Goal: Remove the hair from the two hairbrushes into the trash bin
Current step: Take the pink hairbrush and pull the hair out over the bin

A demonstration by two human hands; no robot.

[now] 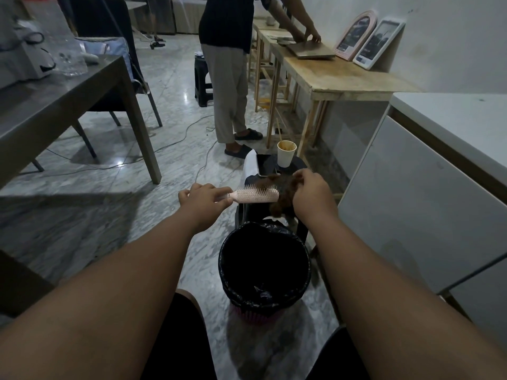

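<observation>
Hairbrush (256,195) gripped at handle by left hand (204,200); hair clump (282,198) pinched by right hand (312,193) at brush tip — 12 o'clock of trash bin (223,259). Best drawn off along bristles, released toward 6 o'clock.

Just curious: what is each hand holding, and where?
Left hand grips the pink hairbrush by its handle; right hand pinches the brown hair clump near its top.

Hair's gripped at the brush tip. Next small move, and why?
Probably pull the right hand away from the brush, toward the bin: it grips the hair clump, which clings to the bristles at the tip, the left hand holds the handle, and the bin sits open below.
</observation>
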